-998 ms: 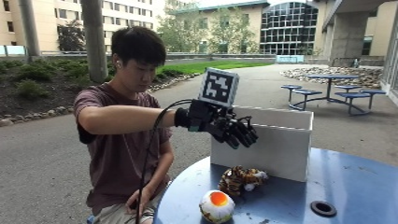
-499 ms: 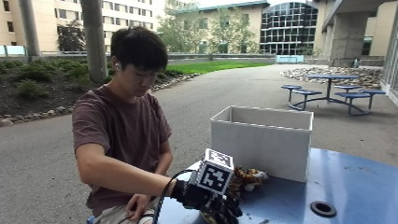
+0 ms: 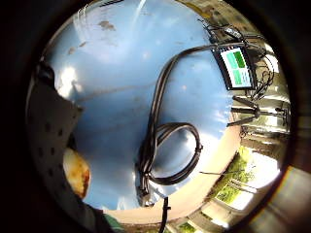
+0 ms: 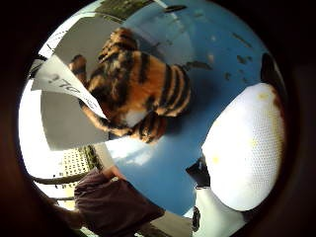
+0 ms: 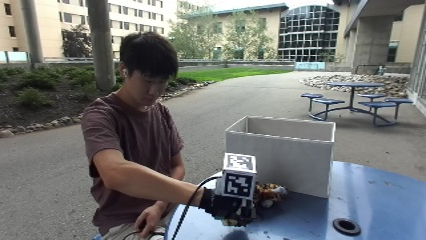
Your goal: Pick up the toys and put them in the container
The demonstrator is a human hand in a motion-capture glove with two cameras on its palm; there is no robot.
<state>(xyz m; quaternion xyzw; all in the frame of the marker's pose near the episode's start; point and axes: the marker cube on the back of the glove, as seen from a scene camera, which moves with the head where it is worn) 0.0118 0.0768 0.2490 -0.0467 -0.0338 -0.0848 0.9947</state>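
Two toys show near the gloved right hand (image 5: 229, 210), which is low over the blue tabletop (image 5: 373, 200) near its edge on the person's side. One is a white, egg-shaped toy (image 4: 244, 148) with an orange patch, the other a striped tiger plush (image 4: 131, 84) lying against the foot of the white container (image 5: 283, 155). Whether the hand is grasping the egg-shaped toy, or only hovering above it, I cannot tell: no view shows the fingers clearly.

Risks from here, as I judge them: the egg-shaped toy is rounded and sits close to the tabletop's edge, so a grasp that lands off-centre could nudge it into a roll and send it over that edge. The container's walls stand tall, so a lift that stays low could knock the wall and shift the container. The tiger plush carries a paper tag (image 4: 64, 81); pinching the tag alone rather than the body might leave the plush swinging.

Only the thumb-side palm view shows both toys together, the egg-shaped one filling the part nearest the palm and the tiger plush beyond it beside the container. The little-finger-side view catches just a sliver of the egg-shaped toy and instead shows a black cable (image 3: 165, 145) coiled on the tabletop. From outside, the hand hides the egg-shaped toy; the tiger plush peeks out beside it.
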